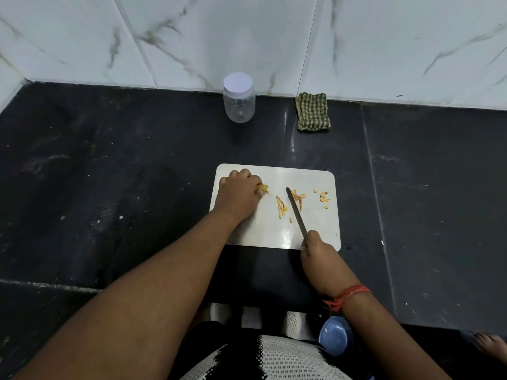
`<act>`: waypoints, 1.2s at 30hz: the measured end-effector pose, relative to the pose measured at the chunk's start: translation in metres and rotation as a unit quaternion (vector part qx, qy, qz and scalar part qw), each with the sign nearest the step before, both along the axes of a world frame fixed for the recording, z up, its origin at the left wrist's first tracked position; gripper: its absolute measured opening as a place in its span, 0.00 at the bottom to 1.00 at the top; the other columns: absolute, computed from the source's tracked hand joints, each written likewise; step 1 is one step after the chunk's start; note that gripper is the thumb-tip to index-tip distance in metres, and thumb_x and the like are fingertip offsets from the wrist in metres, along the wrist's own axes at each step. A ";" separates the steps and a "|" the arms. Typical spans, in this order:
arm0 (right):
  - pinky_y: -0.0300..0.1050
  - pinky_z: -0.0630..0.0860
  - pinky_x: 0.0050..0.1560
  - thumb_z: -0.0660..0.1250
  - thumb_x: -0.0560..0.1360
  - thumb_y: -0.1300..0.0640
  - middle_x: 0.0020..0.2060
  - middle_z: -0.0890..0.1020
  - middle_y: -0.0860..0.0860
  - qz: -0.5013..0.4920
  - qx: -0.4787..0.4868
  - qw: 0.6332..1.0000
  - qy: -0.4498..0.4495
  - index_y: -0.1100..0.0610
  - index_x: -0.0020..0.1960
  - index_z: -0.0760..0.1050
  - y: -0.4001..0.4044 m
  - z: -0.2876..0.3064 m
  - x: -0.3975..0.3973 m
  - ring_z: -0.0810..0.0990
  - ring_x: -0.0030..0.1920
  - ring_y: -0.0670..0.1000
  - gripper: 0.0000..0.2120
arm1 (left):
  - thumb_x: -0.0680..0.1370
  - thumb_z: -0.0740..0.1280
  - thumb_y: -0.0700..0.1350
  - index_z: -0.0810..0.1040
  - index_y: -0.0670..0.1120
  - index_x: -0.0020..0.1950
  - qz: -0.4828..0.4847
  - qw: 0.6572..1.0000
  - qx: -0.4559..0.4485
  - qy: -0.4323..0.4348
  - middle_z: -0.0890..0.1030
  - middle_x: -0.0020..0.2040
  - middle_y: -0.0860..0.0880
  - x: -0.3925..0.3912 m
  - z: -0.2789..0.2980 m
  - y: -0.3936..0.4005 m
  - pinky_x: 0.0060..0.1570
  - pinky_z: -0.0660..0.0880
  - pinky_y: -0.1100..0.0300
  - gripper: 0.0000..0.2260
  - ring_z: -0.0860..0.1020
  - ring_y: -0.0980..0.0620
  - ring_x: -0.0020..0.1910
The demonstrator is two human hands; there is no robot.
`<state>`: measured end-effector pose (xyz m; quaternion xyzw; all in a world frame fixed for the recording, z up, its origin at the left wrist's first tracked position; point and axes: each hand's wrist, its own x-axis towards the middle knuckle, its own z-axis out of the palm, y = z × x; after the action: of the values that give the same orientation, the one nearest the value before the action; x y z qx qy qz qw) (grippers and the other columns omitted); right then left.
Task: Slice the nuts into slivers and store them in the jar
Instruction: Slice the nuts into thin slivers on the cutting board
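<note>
White board [310, 237]: left hand [238, 197] curls on nut pieces [263, 188]; right hand [319, 252] grips knife [296, 212].

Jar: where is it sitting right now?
In the head view the jar, lid on, stands on the black counter against the marble wall, left of the checked cloth and beyond the cutting board.

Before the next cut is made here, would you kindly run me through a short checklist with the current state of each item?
1. Knife gripped by right hand: ok.
2. Left hand holds nut pieces on the cutting board: ok.
3. Left fingers away from the blade: ok.
4. Slivers remain on the board: ok.
5. Jar open for filling: not ok, lid on.
6. Blade sharpness: cannot tell.
</note>
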<state>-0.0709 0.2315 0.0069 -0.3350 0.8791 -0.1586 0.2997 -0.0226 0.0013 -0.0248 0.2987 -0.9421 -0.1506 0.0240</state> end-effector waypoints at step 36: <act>0.46 0.68 0.35 0.54 0.82 0.60 0.32 0.73 0.51 0.018 0.011 0.999 -0.026 0.59 0.48 0.63 -0.012 -0.001 0.008 0.74 0.34 0.56 0.04 | 0.79 0.67 0.50 0.77 0.52 0.63 0.086 0.984 0.145 0.060 0.81 0.52 0.57 0.030 0.001 0.026 0.62 0.64 0.50 0.12 0.76 0.51 0.59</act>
<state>-0.0632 0.2190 0.0054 -0.3434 0.8665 -0.1520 0.3289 0.0079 0.0274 -0.0240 0.3699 -0.8777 -0.3006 0.0495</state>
